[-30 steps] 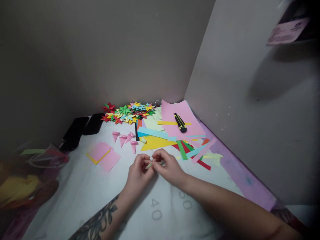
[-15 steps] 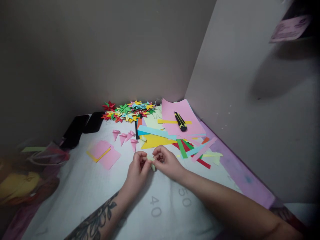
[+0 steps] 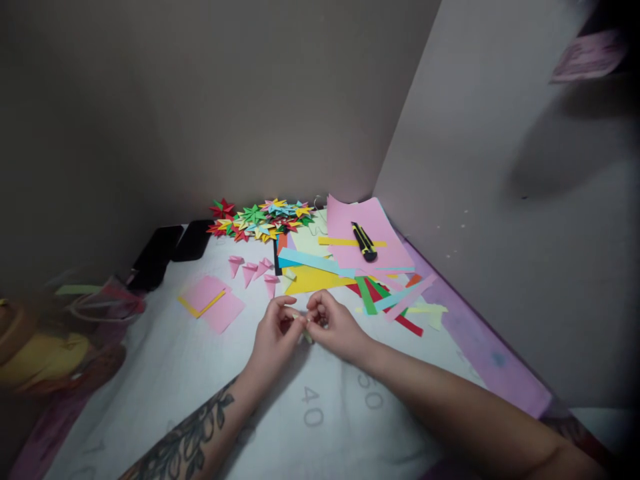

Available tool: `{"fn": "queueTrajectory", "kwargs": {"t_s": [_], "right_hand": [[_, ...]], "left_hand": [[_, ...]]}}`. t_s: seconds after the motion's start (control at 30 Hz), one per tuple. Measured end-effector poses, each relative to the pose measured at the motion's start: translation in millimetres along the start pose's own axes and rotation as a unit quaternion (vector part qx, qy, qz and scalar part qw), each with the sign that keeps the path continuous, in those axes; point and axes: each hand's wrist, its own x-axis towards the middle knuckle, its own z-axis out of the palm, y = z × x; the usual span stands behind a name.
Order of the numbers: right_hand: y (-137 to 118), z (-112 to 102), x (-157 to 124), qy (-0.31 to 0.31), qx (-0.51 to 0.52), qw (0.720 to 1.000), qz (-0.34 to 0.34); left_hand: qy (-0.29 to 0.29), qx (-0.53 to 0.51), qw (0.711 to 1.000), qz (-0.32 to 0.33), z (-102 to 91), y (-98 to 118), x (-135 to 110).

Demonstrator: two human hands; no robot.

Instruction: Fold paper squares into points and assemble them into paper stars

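My left hand (image 3: 273,337) and my right hand (image 3: 334,327) meet over the white mat (image 3: 200,393), fingertips pinched together on a small pale green folded paper piece (image 3: 302,323). Most of that piece is hidden by my fingers. Just beyond my hands lie several small pink folded cones (image 3: 250,269) and a yellow sheet (image 3: 313,280). A tattoo covers my left forearm.
A heap of coloured paper stars (image 3: 263,220) lies at the back by the wall. A black and yellow utility knife (image 3: 363,241) rests on a pink sheet (image 3: 367,233). Coloured strips (image 3: 390,300) lie to the right, pink squares (image 3: 213,301) to the left, two dark phones (image 3: 173,247) beyond.
My hands have stayed pinched on the small paper piece, working it between the fingertips. The view has shifted slightly.
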Motion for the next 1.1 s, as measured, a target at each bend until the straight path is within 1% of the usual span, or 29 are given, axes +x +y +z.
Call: {"fn": "queueTrajectory", "kwargs": {"t_s": [0.1,0.23,0.33,0.47,0.53,0.57,0.63,0.73,0.8,0.97,1.03,1.1], "right_hand": [[0,2,-1,0.004,-0.004,1.0,0.003],[-1,2,-1,0.022,0.003,1.0,0.008],[1,1,-1,0.018,0.003,1.0,0.015],[7,-3,0,-0.013,-0.009,0.999,0.029],[8,-4,0,-0.01,-0.013,1.0,0.026],[7,-4,1,0.003,-0.012,1.0,0.02],[3,-3,1,0.031,-0.003,0.999,0.006],[-4,0,-1,0.025,0.015,1.0,0.009],[-6,1,-1,0.021,0.015,1.0,0.016],[-5,-1,-2,0.011,0.02,1.0,0.014],[-3,-3,-2,0.011,0.018,1.0,0.01],[-2,-5,-2,0.016,0.022,0.999,0.017]], "left_hand": [[0.019,-0.052,0.998,-0.012,0.4,1,2],[0.063,-0.097,0.993,-0.016,-0.5,1,6],[0.095,-0.107,0.989,-0.023,-2.7,1,7],[0.125,-0.104,0.986,-0.032,-7.2,-3,10],[0.143,-0.106,0.983,-0.034,-8.7,-4,10],[0.144,-0.105,0.983,-0.035,-8.9,-4,10],[0.121,-0.09,0.988,-0.04,-7.9,-3,8],[0.051,-0.038,0.996,-0.062,-5.0,1,3],[0.037,-0.022,0.997,-0.071,-3.8,4,1],[0.037,-0.03,0.997,-0.062,-6.0,4,2],[0.048,-0.03,0.997,-0.059,-8.9,3,4],[0.071,-0.025,0.996,-0.057,-12.8,2,7]]}}
